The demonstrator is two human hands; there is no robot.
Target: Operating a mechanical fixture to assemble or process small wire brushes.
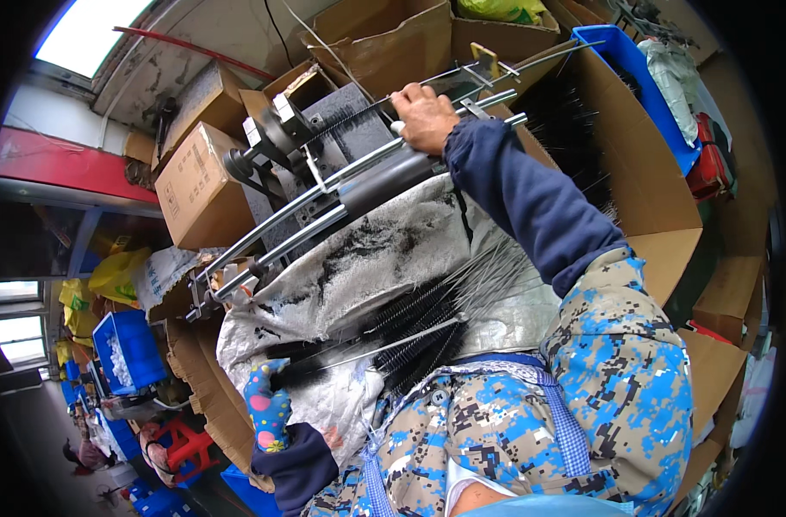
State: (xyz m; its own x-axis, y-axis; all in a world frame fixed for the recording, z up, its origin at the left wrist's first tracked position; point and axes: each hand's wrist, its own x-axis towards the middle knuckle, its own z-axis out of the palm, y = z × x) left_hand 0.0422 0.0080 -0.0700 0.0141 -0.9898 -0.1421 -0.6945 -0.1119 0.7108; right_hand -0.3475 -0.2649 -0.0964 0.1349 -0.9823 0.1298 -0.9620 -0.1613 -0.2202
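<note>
My right hand (426, 119), bare, is closed at the long metal-railed machine, its fingers curled over a thin black spiral wire brush (346, 121) that runs to the machine's round head (283, 129). Two steel rails (371, 161) pass just below that hand. Lower left, my left hand (269, 405) wears a blue glove with coloured dots. It is beside a pile of black spiral brushes (414, 332) on my lap; its fingers are partly hidden, and I cannot tell whether they grip anything. Bare wire ends (496, 280) fan out from the pile.
A black-stained white sack (350, 267) is draped below the machine. Cardboard boxes (199, 185) stand around it, and a large open carton (647, 181) at right has dark bristly pieces inside. Blue bins (134, 345) are at left, with another blue bin (621, 52) at upper right. A red stool (186, 448) stands lower left.
</note>
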